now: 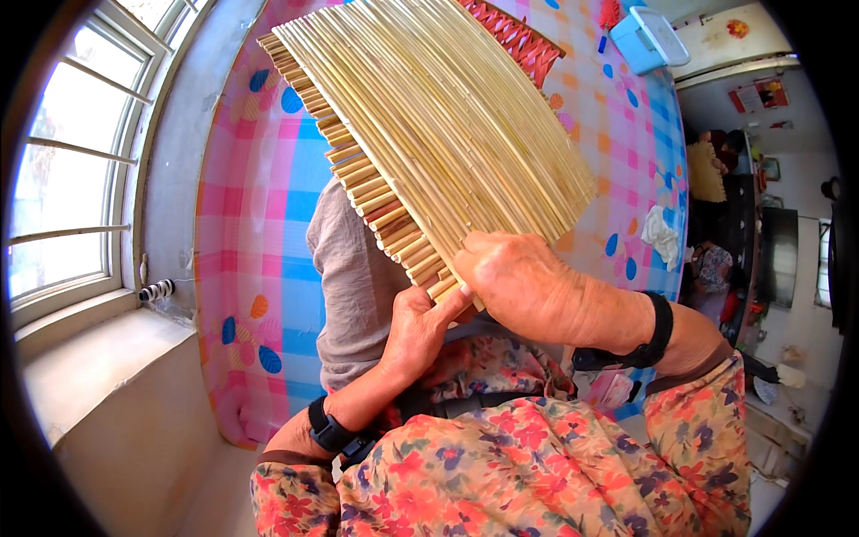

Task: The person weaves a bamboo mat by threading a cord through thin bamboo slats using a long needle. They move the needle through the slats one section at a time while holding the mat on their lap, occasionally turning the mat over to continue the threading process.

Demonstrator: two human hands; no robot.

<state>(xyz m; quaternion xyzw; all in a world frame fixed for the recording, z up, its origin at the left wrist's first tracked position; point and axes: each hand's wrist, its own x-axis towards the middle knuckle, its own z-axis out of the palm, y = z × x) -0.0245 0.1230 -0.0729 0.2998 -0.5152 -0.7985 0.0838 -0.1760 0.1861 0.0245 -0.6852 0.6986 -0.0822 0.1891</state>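
Observation:
A stiff mat of straight, straw-coloured stalks (438, 116) slants across my lap, its far end reaching the top of the picture. Stalk ends of a second, crossing layer stick out in a row along its left side. My left hand (417, 333) is closed on the near corner, with the thumb along the stalk ends. Right beside it, my right hand (523, 282) is closed at the same corner, its curled fingers against the mat's near edge. The fingertips are partly hidden, so anything small between them cannot be made out.
A checked pink and blue sheet (259, 179) spreads beneath me. Behind the mat lies a red latticed piece (519, 40). A light-blue lidded bin (646, 40) and a crumpled white cloth (660, 234) are to the right. Another person holds a similar panel (706, 173) farther off. A barred window (76, 152) is at left.

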